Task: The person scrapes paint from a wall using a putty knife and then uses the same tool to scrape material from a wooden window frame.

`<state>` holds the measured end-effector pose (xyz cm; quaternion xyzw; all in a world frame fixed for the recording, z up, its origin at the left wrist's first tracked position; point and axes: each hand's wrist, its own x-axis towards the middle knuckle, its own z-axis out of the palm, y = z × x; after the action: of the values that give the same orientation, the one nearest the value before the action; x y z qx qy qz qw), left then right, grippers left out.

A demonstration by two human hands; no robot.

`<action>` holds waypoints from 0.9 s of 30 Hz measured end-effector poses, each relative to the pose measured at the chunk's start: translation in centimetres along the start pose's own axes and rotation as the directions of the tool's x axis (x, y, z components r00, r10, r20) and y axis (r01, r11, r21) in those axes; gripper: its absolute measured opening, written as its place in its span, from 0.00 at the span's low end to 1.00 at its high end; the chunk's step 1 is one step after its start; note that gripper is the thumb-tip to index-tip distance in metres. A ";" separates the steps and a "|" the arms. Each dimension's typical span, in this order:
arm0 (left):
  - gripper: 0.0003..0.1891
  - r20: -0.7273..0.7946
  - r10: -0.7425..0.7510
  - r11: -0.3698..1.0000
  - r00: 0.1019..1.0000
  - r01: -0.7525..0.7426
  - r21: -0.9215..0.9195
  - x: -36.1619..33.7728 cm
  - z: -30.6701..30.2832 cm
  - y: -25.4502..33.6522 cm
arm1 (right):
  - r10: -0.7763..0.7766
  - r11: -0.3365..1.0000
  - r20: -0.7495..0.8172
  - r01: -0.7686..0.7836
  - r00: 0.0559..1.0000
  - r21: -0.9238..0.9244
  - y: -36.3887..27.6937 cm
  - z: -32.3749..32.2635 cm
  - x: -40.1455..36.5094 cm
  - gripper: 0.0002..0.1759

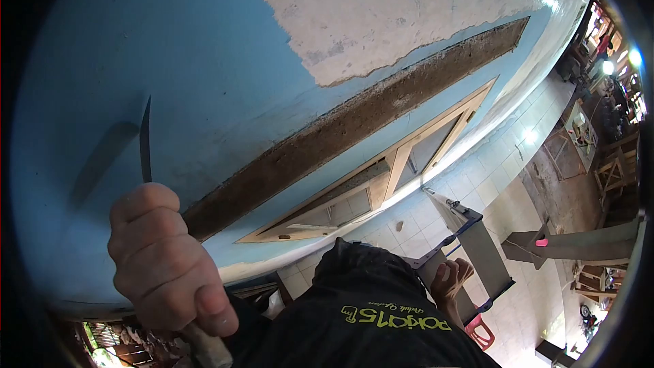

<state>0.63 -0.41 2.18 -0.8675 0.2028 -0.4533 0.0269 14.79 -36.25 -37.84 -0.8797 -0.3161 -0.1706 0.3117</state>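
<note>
Bright daylight, frame sharp at centre. Heavy fisheye bend, black vignette at the rim. Glare streaked the blue wall far above the right hand. The blade threw a soft shadow left of the left hand, which was slightly blurred.

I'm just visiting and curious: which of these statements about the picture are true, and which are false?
1. The left hand is closed around a tool with a dark, thin blade. True.
2. The wall is painted red. False: it is blue, with a bare pale patch where the paint is gone.
3. A long rough groove runs across the wall. True.
4. The person's shirt is white. False: it is black, with yellow-green lettering.
</note>
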 end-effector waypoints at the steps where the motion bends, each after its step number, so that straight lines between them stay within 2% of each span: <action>1: 0.16 -0.012 0.009 1.000 1.000 -0.009 -0.004 0.2 0.0 0.0 | -0.017 1.000 -0.006 0.017 1.000 0.001 0.7 0.7 -0.7 0.11; 4: 0.15 -0.039 -0.008 1.000 0.999 0.007 -0.023 -0.7 -1.3 1.6 | -0.036 0.999 -0.008 0.036 0.999 -0.008 1.8 1.2 -1.7 0.12; 7: 0.15 -0.088 0.129 0.980 0.988 -0.141 -0.141 -0.8 -1.4 1.8 | -0.033 0.999 0.052 0.034 0.998 -0.028 1.7 1.1 -1.7 0.13; 9: 0.15 -0.074 0.172 0.968 0.982 -0.182 -0.170 -0.6 -1.6 1.8 | -0.056 0.995 0.134 0.066 0.989 -0.076 1.0 0.6 -0.9 0.13; 10: 0.16 -0.067 0.192 0.963 0.979 -0.201 -0.181 -0.6 -1.7 1.8 | -0.043 0.996 0.117 0.052 0.992 -0.075 1.1 0.7 -0.7 0.13; 12: 0.15 -0.038 0.008 1.000 0.999 -0.009 -0.021 -2.2 -1.9 2.6 | -0.009 0.997 0.091 0.015 0.996 -0.070 1.0 0.6 -0.9 0.13; 14: 0.15 -0.027 -0.048 0.998 0.998 0.049 0.035 -2.0 -1.3 2.1 | -0.008 0.999 0.078 0.011 0.997 -0.043 1.1 0.5 -0.9 0.13; 16: 0.15 -0.003 0.033 0.999 0.999 -0.034 -0.021 -0.5 0.1 -0.1 | -0.001 1.000 0.057 0.002 0.998 -0.015 1.0 0.6 -0.8 0.13; 19: 0.15 -0.070 -0.007 1.000 0.998 0.006 -0.011 -0.2 0.0 0.3 | 0.003 1.000 0.049 -0.003 0.999 -0.018 1.7 0.3 -1.3 0.12; 21: 0.11 -0.039 0.018 0.998 0.999 -0.020 -0.051 -0.4 -1.0 0.8 | -0.042 0.998 0.082 0.046 0.996 -0.048 3.6 1.4 -2.5 0.12; 24: 0.10 -0.034 0.043 0.997 0.999 -0.045 -0.061 -0.6 -1.3 1.4 | 0.015 1.000 0.022 -0.015 1.000 -0.007 2.8 0.6 -1.1 0.13; 27: 0.10 -0.001 0.046 0.998 0.999 -0.046 -0.050 -0.9 -1.8 1.5 | 0.014 0.999 -0.037 -0.012 0.999 0.053 1.7 -0.1 0.2 0.14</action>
<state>-1.75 -1.17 2.18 -0.8630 0.2340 -0.4474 0.0157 16.05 -37.25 -38.36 -0.8698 -0.3089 -0.1767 0.3416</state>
